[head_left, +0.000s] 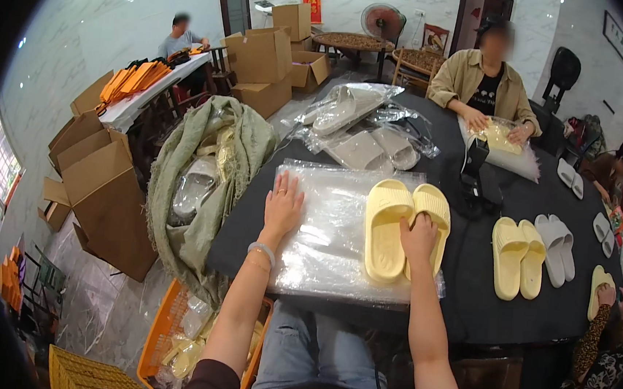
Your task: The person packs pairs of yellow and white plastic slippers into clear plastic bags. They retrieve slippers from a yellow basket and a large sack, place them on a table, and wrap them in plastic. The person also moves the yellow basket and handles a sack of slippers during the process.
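A stack of clear plastic bags [324, 225] lies flat on the black-covered table before me. My left hand [283, 205] rests on the stack's left part, palm down with the fingers spread. On the stack's right side sits a pair of pale yellow slippers, a left one [386, 233] and a right one [437, 201], side by side. My right hand [419, 238] is closed on the right slipper, its fingertips at the strap opening; the hand covers part of the sole.
Bagged grey slippers [362, 151] lie beyond the stack. More yellow slippers [517, 258] and grey slippers [556, 250] stand right, near a black device [474, 171]. A co-worker [488, 84] handles a bag opposite. A green sack [210, 186] and orange basket [162, 329] flank the table's left.
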Motion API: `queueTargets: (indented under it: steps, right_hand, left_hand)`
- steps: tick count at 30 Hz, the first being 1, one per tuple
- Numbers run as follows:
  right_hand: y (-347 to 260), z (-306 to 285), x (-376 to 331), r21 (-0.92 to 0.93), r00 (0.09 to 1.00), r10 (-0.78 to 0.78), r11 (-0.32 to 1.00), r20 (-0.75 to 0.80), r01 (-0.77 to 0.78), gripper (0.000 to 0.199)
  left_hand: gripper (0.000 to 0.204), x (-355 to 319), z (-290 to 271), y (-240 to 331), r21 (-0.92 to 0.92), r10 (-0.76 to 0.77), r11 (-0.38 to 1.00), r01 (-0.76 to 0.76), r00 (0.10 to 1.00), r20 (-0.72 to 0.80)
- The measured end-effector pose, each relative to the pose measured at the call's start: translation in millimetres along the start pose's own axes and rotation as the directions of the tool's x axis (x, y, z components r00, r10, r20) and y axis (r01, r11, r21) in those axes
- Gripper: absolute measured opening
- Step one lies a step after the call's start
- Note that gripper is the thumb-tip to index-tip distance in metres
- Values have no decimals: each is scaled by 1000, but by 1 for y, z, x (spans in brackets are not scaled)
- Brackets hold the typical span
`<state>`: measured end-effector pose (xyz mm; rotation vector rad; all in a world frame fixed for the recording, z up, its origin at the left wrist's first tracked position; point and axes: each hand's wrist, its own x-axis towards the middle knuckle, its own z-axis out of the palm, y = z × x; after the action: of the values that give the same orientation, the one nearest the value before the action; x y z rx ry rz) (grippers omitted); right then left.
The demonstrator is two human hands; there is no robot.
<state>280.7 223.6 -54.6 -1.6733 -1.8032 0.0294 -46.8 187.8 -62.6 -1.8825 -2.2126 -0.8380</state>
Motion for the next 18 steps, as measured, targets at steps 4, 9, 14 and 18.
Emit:
queueTargets:
  steps: [4,9,14,18]
  right_hand:
    - [-1,-1,-1,-4,1000,9,1000,-13,-9,43]
    - [0,-2,-3,-13,1000,-18,1000,-17,18,42]
    - [3,1,-2,9,1000,-27,1000,-13,28,39]
    - [-1,-3,-2,17,1000,-25,1000,-16,25,37]
  left_hand:
    - [54,2,-3,3,44,-26,999,25,999,31]
    - [67,-1,6,-2,-98,-121,989,109,985,-121]
    - [82,2,10,-15,-294,-267,928,229,959,-95]
    - [85,7,12,-27,-300,-250,930,214,965,-85]
